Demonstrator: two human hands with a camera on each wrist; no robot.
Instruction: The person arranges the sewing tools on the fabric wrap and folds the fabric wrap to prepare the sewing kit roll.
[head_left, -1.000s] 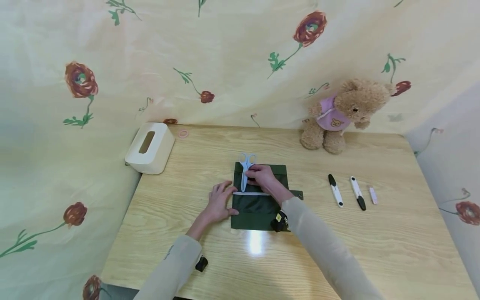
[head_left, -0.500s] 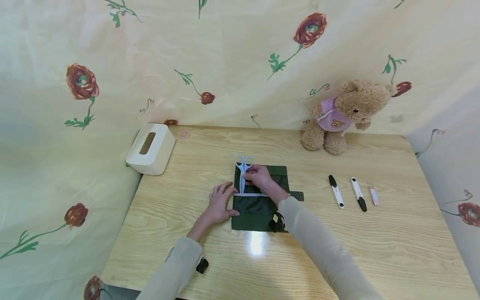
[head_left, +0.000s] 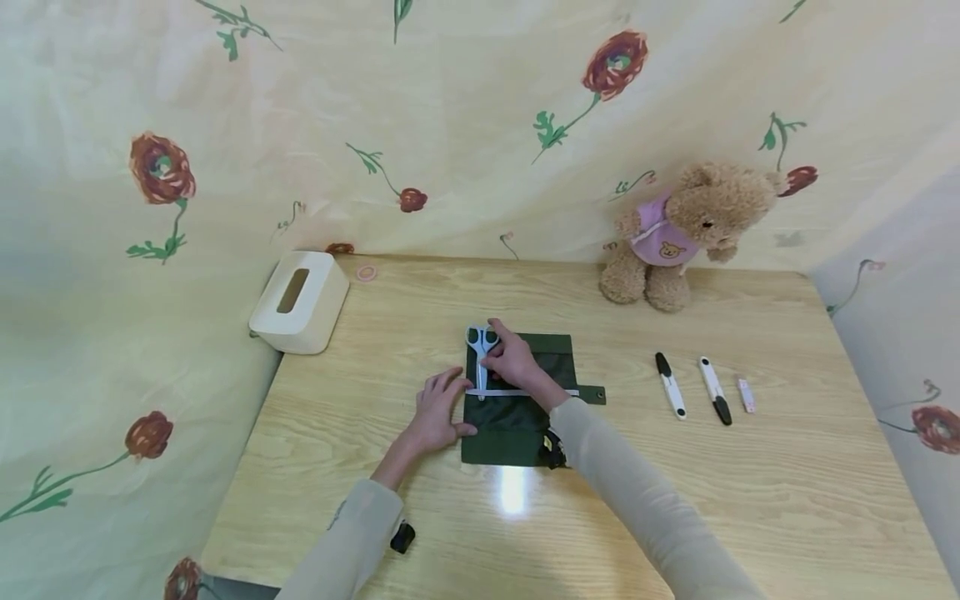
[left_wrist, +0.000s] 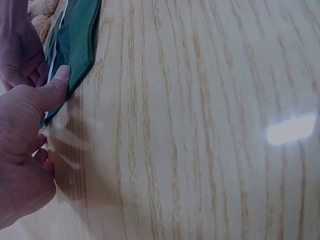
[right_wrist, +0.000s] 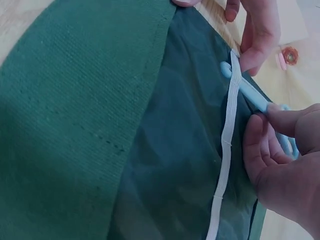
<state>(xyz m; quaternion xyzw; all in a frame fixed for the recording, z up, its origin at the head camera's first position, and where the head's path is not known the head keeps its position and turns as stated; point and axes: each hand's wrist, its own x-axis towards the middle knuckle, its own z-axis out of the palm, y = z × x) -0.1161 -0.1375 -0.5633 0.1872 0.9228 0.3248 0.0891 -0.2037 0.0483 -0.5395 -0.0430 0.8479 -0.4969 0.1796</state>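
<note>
A dark green fabric pouch [head_left: 495,447] lies unfolded on the table, with a white elastic band [right_wrist: 229,120] running across it. My right hand [head_left: 516,362] pinches light blue scissors [right_wrist: 254,95] between thumb and fingers, near the pouch's left side. Their rounded tip passes beneath the elastic and shows on its other side; the finger loops point to the far edge. At the pouch's left edge, my left hand [head_left: 437,408] presses with spread fingers. Its thumb [left_wrist: 59,80] rests on the fabric, and another fingertip touches the band's end.
Right of the pouch lie two black-and-white pens [head_left: 671,386] [head_left: 716,391] and a small pinkish-white item [head_left: 746,395]. A teddy bear [head_left: 667,237] sits at the back right. A white tissue box [head_left: 300,302] and a pink ring [head_left: 366,273] are at the back left.
The scissors have shifted left and toward the person, and their tip has slid beneath the elastic band. My right hand moved with them; the left hand stayed in place.
</note>
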